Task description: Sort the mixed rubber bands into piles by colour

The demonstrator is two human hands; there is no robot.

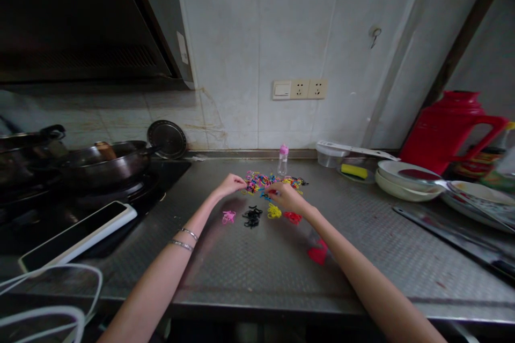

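Note:
A mixed heap of small coloured elastic bands point(257, 179) lies toward the back of the metal counter. My left hand point(231, 185) reaches its left edge with fingertips pinched together. Over the front right of the heap, my right hand point(287, 197) has its fingers curled in, close to some blue bands point(264, 196); what either pinch holds is too small to make out. Nearer me are separate piles of pink bands point(229, 217), black bands point(252, 216), yellow bands point(274, 211) and red bands point(293, 218), the red ones beside my right wrist.
A small clear bottle with pink cap point(283, 159) stands behind the heap. A red heart-shaped piece point(317, 253) lies by my right forearm. Left are a white-edged device point(78, 236) and a pan point(108, 163); right are stacked bowls point(406, 185), a yellow sponge point(354, 172) and a red thermos point(442, 131).

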